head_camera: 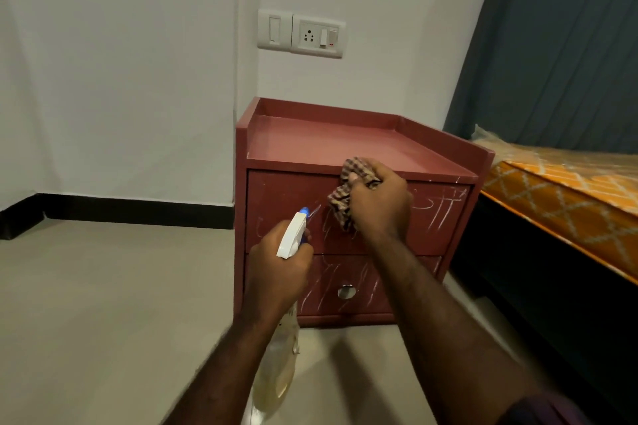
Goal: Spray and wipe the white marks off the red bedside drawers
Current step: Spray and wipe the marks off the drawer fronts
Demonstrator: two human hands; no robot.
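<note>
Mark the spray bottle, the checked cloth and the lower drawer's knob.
spray bottle (292, 235): head view, white trigger head.
checked cloth (340, 203): head view, hanging folds.
lower drawer's knob (346, 291): head view, metal face.

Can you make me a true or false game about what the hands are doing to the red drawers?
1. The right hand holds a checked cloth against the top drawer. True.
2. The left hand holds a spray bottle with a blue nozzle. True.
3. All the white marks are already gone. False: white scribbles still show on the top drawer, and more on the bottom drawer.
4. The bottom drawer is pulled wide open. False: it is closed, with its round metal handle facing out.
5. A wall socket is on the wall above the drawers. True.
6. The bed beside the drawers has a green cover. False: the bed cover is orange with a pale pattern.
</note>
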